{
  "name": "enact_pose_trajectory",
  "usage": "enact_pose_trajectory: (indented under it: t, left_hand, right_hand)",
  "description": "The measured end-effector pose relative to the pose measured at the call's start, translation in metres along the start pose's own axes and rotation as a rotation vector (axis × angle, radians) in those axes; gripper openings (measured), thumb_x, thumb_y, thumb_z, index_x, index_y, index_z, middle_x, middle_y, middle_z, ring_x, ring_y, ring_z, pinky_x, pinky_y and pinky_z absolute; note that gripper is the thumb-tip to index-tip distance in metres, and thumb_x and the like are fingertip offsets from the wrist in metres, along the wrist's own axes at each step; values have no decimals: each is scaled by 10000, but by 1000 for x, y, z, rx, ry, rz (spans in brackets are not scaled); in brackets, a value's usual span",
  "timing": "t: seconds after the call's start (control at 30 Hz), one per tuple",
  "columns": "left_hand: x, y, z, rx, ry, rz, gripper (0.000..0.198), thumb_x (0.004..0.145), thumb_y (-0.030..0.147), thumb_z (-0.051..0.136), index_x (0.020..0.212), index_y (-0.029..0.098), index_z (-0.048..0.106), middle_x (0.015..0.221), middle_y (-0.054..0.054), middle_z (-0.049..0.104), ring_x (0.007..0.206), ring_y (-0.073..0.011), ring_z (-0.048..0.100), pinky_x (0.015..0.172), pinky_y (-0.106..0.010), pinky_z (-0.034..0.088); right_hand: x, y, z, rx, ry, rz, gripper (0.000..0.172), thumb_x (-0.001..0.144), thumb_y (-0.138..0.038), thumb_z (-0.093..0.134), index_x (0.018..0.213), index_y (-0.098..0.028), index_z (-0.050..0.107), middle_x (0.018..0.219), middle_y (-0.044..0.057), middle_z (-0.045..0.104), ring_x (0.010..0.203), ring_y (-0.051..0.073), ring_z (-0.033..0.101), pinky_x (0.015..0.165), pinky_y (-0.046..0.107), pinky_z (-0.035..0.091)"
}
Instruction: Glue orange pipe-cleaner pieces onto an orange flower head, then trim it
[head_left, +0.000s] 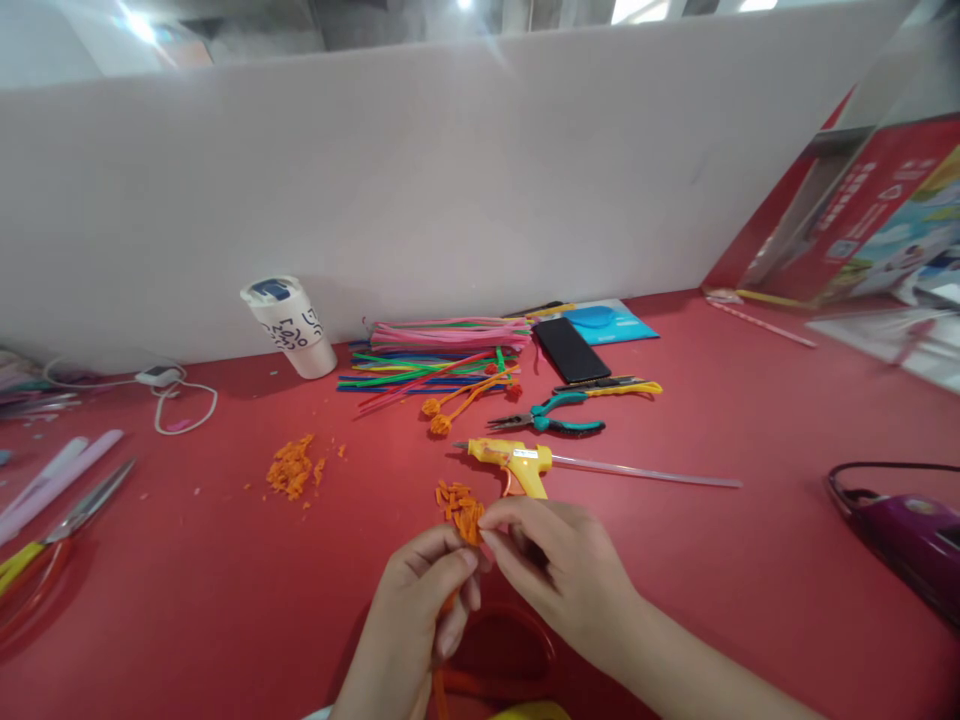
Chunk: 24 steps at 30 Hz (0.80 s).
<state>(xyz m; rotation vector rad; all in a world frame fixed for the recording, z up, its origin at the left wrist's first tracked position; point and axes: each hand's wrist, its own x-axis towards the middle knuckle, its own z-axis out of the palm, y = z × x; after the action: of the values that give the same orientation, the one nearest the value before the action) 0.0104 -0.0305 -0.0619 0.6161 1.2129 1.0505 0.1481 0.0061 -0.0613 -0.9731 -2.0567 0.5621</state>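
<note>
My left hand [424, 610] and my right hand [559, 565] meet low in the middle of the red table [187, 590]. Both pinch a small orange pipe-cleaner flower [463, 512] between thumb and fingers. Its orange stem runs down through my left fingers. Just beyond the hands lies a yellow glue gun [517, 465] with a clear glue stick [645, 474] sticking out to the right. Below my hands an orange scissors handle [502, 650] shows.
Behind the glue gun lie teal pliers [559, 414], a bundle of coloured pipe cleaners [435, 360], a black phone [570, 350] and a white cup [291, 326]. Orange trimmings [292, 468] sit to the left, scissors [64, 530] far left, a purple device [907, 530] far right.
</note>
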Motion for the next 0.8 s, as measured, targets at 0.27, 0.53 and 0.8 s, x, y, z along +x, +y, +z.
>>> enact_pose_trajectory:
  t: [0.27, 0.53, 0.8]
  left_hand:
    - [-4, 7, -6, -267, -45, -47, 148, 779, 246, 560, 690, 130, 584, 532, 44, 520, 316, 12, 265, 323, -150, 116]
    - [-4, 13, -10, -456, -143, -43, 166, 838, 258, 559, 755, 118, 590, 565, 43, 502, 359, 2, 332, 321, -122, 189]
    - [-7, 19, -7, -466, -218, 3, 113, 802, 226, 594, 754, 124, 589, 454, 89, 402, 315, 8, 155, 313, -134, 123]
  right_hand:
    - [10, 6, -24, -209, 89, 151, 201, 879, -301, 432, 779, -193, 569, 534, -22, 555, 467, 110, 505, 494, 214, 336]
    - [23, 44, -24, -556, -157, 557, 301, 743, -460, 595, 604, -200, 532, 497, 63, 565, 494, 229, 568, 463, 261, 161]
    - [25, 54, -18, -73, -47, 606, 248, 724, -369, 554, 562, -209, 456, 482, -3, 515, 462, 153, 502, 432, 239, 265]
